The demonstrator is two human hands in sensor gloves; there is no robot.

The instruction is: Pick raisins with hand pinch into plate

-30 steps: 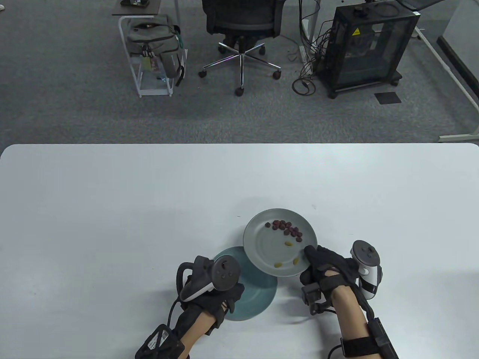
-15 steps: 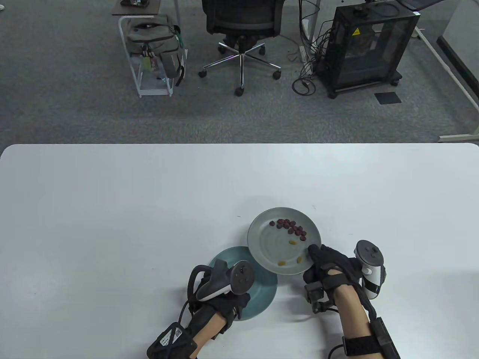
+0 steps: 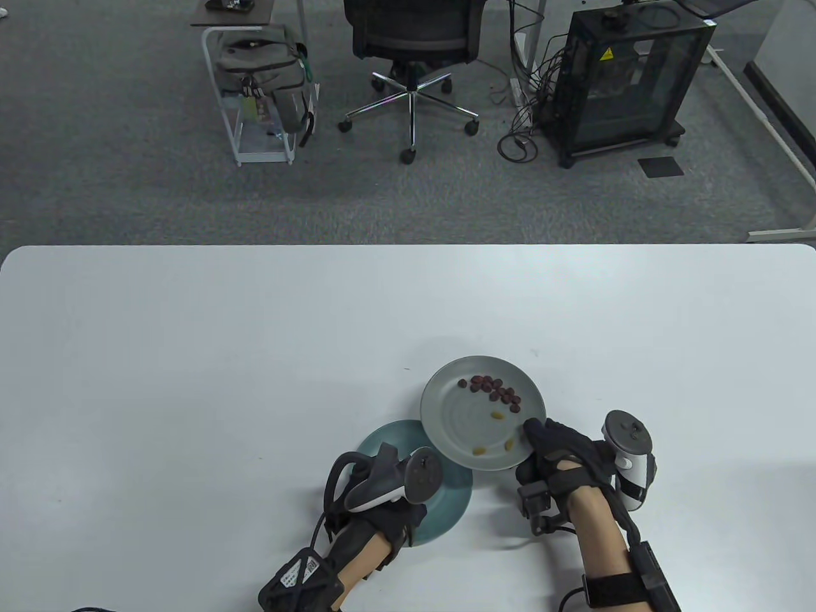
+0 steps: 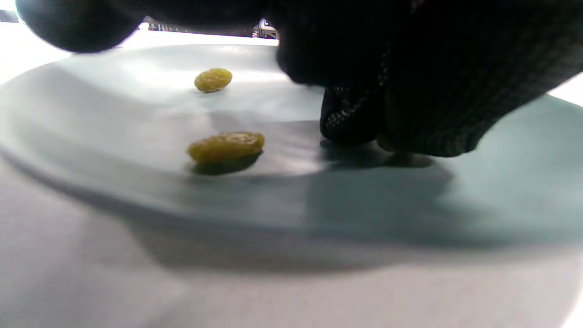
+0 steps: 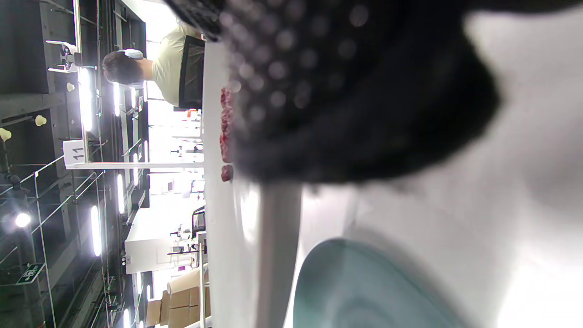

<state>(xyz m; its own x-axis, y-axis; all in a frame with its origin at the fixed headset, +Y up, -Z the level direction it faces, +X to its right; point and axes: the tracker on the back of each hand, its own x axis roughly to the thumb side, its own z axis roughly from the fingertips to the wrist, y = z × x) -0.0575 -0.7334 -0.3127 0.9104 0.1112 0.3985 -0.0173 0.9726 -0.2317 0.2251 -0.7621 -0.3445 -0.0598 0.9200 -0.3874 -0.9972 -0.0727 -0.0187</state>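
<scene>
**Meanwhile, two plates crowd the near edge of the bench**

Meanwhile we see the grey plate (image 3: 446, 421) tilted, its lower-left rim overlapping the teal plate (image 3: 446, 503), which lies flat on the bench (image 3: 191, 382). Beyond both plates the white bench runs wide and bare toward its far edge and to either side.

Our right hand (image 3: 561, 456) grips the grey plate's near-right rim, one finger laid over the edge. Dark red raisins (image 3: 494, 389) cluster on the side of that plate away from those fingers; three yellow raisins (image 3: 498, 415) lie closer to them.

Our left hand (image 3: 382, 510) is lowered onto the teal plate, tracker (image 3: 398, 478) uppermost. In the left wrist view its fingers (image 4: 350, 123) press together on the plate surface, apparently pinching something yellowish, though we cannot tell for sure. Two yellow raisins (image 4: 225, 146) rest just left of them.

Past the bench we see grey carpet, an office chair (image 3: 411, 38) and a black cabinet (image 3: 618, 76).
</scene>
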